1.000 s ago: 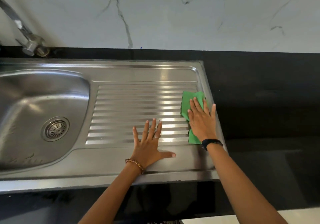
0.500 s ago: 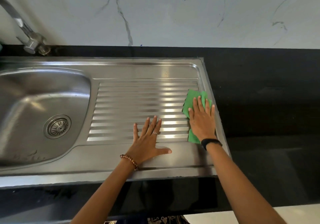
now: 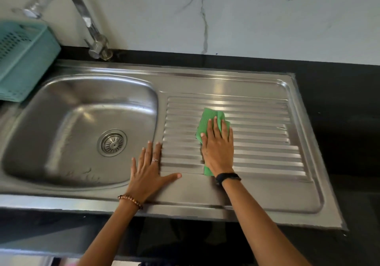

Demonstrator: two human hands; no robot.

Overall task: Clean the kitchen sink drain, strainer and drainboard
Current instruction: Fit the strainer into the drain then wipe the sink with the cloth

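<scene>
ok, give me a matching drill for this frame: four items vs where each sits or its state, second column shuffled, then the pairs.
Items:
1. green cloth
2. left hand
3. strainer
4. teal basket

Places or states:
A. flat and spread, at the basin's right edge
B. far left, beside the faucet
C. under the right hand on the drainboard ridges
D. in the basin floor

Pairs: 1-C, 2-A, 3-D, 4-B

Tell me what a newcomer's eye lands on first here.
The bright green cloth, pressed flat under the right hand in the middle of the ribbed steel drainboard, stands out first. Next comes the left hand, spread flat by the basin's edge, then the round strainer in the basin and the teal basket at far left.
</scene>
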